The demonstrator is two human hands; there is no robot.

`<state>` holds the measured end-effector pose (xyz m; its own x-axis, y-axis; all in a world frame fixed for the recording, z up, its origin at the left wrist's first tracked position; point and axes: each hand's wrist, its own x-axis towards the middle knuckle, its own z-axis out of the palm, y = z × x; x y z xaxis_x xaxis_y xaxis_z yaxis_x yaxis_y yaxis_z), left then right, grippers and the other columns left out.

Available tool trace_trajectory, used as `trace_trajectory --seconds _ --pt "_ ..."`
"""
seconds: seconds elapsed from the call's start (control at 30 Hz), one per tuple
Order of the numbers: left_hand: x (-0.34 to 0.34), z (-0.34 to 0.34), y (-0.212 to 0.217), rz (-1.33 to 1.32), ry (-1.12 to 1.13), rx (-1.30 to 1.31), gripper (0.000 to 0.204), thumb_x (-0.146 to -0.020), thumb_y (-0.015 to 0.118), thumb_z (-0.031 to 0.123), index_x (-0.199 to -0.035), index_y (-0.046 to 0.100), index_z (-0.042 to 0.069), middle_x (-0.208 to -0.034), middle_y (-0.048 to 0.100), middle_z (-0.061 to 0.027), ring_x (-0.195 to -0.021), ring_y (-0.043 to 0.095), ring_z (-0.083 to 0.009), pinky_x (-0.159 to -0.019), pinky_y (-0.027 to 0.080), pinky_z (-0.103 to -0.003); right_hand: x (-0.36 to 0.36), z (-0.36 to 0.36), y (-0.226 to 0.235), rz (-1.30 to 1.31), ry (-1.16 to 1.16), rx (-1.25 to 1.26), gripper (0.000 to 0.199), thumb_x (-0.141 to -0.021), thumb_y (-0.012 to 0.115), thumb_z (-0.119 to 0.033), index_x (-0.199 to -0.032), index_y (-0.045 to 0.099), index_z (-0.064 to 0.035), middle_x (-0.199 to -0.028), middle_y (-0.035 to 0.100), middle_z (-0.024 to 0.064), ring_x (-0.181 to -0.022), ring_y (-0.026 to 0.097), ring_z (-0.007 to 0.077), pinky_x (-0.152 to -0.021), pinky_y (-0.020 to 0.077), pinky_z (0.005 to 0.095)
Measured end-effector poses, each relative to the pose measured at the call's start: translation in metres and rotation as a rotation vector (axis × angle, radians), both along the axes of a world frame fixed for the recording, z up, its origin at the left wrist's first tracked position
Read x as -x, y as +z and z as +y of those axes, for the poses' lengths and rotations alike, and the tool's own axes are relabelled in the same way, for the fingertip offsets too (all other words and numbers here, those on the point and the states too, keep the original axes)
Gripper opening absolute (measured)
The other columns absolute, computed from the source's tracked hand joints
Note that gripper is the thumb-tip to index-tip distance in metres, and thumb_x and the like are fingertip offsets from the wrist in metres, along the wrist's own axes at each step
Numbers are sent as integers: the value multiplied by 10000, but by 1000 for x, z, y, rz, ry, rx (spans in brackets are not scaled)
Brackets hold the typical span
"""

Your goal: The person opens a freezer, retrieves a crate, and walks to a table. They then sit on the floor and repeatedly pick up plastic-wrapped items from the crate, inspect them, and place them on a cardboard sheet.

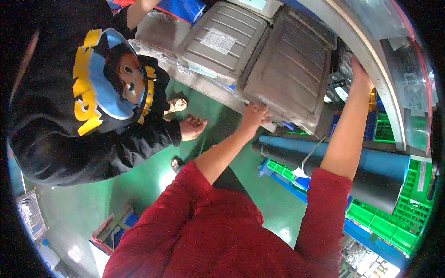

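A grey ribbed metal panel [289, 65] lies tilted on a steel worktable [204, 85]. My left hand [254, 116] grips its near lower edge, fingers curled under the rim. My right hand [360, 76] holds its right side, with the fingertips hidden behind the edge. Both forearms are bare below red sleeves. A second grey panel [222, 41] with a white label lies beside the first, to its left.
Another person in a black sweatshirt with a cartoon print [92, 92] stands at the left, one hand [192, 127] open near the table. Blue and black rolls [380, 162] lie over green crates [408, 217]. A curved pale rim [371, 51] runs behind the panel. The floor is green.
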<state>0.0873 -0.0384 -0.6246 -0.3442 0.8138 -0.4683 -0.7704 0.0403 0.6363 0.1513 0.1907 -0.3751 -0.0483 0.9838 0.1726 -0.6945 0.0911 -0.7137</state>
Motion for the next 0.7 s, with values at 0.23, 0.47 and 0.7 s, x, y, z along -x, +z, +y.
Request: trace_trajectory --seconds 0.23,0.47,0.7 --pt "-13 -59 13 10 -23 -23 321 -823 541 162 -1087 389 61 -1042 511 -86 -923 561 -220 -610 516 -307 7 11 -9 -397 -28 -206 511 -873 325 -409 -1273 360 -93 -1335 343 86 -1231 315 227 -1021 236 342" --pt "-32 -82 14 12 -32 -13 274 -839 514 157 -1075 412 63 -1010 530 -70 -865 561 -171 -577 498 -295 -23 62 -30 -490 -51 -350 487 -869 350 -378 -1248 390 -76 -1306 377 98 -1213 337 238 -1007 256 354" --pt "-43 -102 -3 152 -78 -42 235 -853 481 137 -1062 435 40 -970 537 -63 -751 552 -152 -607 466 -299 -34 58 -24 -231 85 -282 470 -865 362 -352 -1235 399 -64 -1290 389 106 -1201 347 247 -997 266 368"
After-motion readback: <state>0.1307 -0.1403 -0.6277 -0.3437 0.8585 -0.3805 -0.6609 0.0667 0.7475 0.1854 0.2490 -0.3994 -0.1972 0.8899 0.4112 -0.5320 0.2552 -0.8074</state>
